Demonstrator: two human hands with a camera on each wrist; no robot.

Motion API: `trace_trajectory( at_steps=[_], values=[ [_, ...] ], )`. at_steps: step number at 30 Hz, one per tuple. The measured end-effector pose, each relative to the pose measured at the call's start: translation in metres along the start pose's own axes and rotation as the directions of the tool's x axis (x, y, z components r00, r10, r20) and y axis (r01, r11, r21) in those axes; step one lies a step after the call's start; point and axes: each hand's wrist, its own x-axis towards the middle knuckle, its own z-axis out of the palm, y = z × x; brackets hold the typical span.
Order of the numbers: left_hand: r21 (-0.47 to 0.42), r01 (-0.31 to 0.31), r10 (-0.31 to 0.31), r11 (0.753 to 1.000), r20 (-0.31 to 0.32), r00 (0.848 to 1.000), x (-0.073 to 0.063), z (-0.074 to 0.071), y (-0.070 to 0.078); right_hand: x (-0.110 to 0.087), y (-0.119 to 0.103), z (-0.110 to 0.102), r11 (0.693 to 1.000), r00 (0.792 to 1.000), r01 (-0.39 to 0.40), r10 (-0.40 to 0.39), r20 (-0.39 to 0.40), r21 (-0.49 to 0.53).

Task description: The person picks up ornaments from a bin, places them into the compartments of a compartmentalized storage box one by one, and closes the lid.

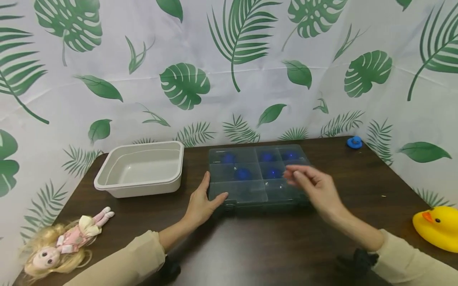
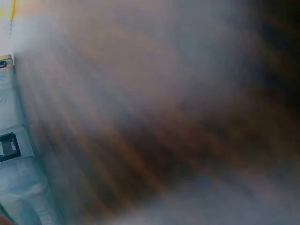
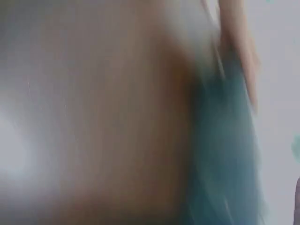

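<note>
A flat translucent compartment box [image 1: 237, 192] lies on the dark table, its lid down. Several round blue objects [image 1: 243, 174] show blurrily through the lid, in separate compartments. At the box's front left corner is my left hand [image 1: 198, 204], its fingers along the left side and its thumb at the front edge. My right hand [image 1: 320, 190] is over the box's right part, fingers bent loosely towards the thumb; nothing shows between them. A dark latch [image 2: 8, 146] on the box edge appears in the left wrist view. The right wrist view is badly blurred.
A beige plastic basin [image 1: 143, 188] stands left of the box. At the front left lies a blond doll [image 1: 73, 240]. A small blue duck [image 1: 354, 142] sits at the back right corner, and a large yellow duck [image 1: 438, 230] at the right edge. Leaf-printed cloth hangs behind.
</note>
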Motion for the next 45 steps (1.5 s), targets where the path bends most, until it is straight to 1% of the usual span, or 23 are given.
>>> trace_trajectory(
  at_steps=[1,2,3,4,5,6,7,8,9,11,13,14,16,22,25,27,30,33,36,38,40,42,45],
  values=[
    [-0.004,-0.005,0.005,1.000,-0.002,1.000,0.001,0.000,0.000,-0.007,-0.004,0.018,0.990,0.994,-0.093,0.085,0.074,0.107],
    [-0.007,-0.007,0.007,1.000,-0.004,1.000,0.001,0.001,0.001,-0.014,-0.005,0.036,0.960,0.971,-0.209,0.181,0.154,0.185],
    [-0.010,-0.007,0.007,1.000,-0.004,1.000,0.001,0.002,0.001,-0.022,-0.005,0.052,0.919,0.932,-0.328,0.277,0.232,0.219],
    [-0.013,-0.006,0.006,1.000,-0.003,1.000,0.001,0.002,0.001,-0.029,-0.004,0.066,0.868,0.886,-0.434,0.361,0.292,0.243],
    [-0.011,-0.005,0.005,1.000,-0.002,1.000,0.001,0.003,0.000,-0.035,-0.002,0.078,0.812,0.838,-0.520,0.428,0.338,0.264],
    [-0.007,-0.005,0.005,1.000,0.001,1.000,0.000,0.003,-0.001,-0.040,0.001,0.088,0.762,0.797,-0.586,0.481,0.365,0.275],
    [-0.004,-0.005,0.005,1.000,0.002,1.000,0.000,0.004,-0.001,-0.043,0.003,0.096,0.719,0.766,-0.632,0.520,0.378,0.290],
    [0.000,-0.005,0.005,1.000,0.004,1.000,0.000,0.004,-0.002,-0.046,0.006,0.103,0.688,0.747,-0.658,0.545,0.382,0.305],
    [0.000,-0.008,0.008,1.000,0.005,1.000,0.000,0.004,-0.002,-0.048,0.008,0.108,0.668,0.738,-0.671,0.558,0.381,0.321],
    [0.005,-0.013,0.013,1.000,0.007,1.000,0.000,0.003,-0.002,-0.050,0.012,0.116,0.645,0.732,-0.679,0.568,0.375,0.350],
    [0.005,-0.013,0.013,1.000,0.007,1.000,0.000,0.001,-0.002,-0.052,0.015,0.121,0.637,0.737,-0.676,0.570,0.363,0.371],
    [0.006,-0.012,0.012,1.000,0.009,1.000,0.000,0.001,-0.002,-0.052,0.016,0.123,0.638,0.742,-0.671,0.571,0.353,0.378],
    [0.007,-0.012,0.012,1.000,0.012,1.000,0.001,-0.001,-0.001,-0.053,0.017,0.127,0.647,0.753,-0.658,0.570,0.330,0.385],
    [0.008,-0.016,0.016,1.000,0.007,1.000,0.001,-0.001,0.000,-0.051,0.019,0.136,0.701,0.791,-0.612,0.535,0.298,0.366],
    [0.005,-0.018,0.018,1.000,0.010,1.000,0.001,0.000,-0.001,-0.051,0.021,0.140,0.712,0.803,-0.596,0.526,0.280,0.372],
    [0.005,-0.018,0.018,1.000,0.012,1.000,0.000,0.000,-0.001,-0.052,0.022,0.141,0.707,0.805,-0.593,0.530,0.267,0.385],
    [0.008,-0.021,0.021,1.000,0.007,1.000,0.000,0.000,-0.001,-0.053,0.024,0.140,0.697,0.802,-0.597,0.539,0.260,0.397],
    [0.013,-0.025,0.025,1.000,-0.003,1.000,-0.001,0.000,-0.001,-0.052,0.025,0.137,0.698,0.800,-0.599,0.537,0.266,0.393],
    [0.010,-0.031,0.031,0.999,-0.007,1.000,-0.001,0.000,-0.002,-0.048,0.027,0.136,0.694,0.798,-0.602,0.536,0.273,0.395],
    [0.004,-0.029,0.029,1.000,0.000,1.000,-0.001,0.000,-0.001,-0.045,0.028,0.137,0.684,0.794,-0.606,0.549,0.261,0.406],
    [0.000,-0.028,0.028,1.000,0.004,1.000,-0.002,0.000,-0.001,-0.040,0.029,0.138,0.681,0.792,-0.607,0.562,0.238,0.410],
    [-0.004,-0.031,0.031,0.999,0.003,1.000,-0.003,0.001,-0.001,-0.036,0.030,0.139,0.686,0.794,-0.600,0.573,0.204,0.412],
    [0.003,-0.041,0.041,0.999,-0.008,0.999,-0.003,0.001,-0.001,-0.029,0.030,0.141,0.699,0.795,-0.599,0.578,0.185,0.389]
  ],
)
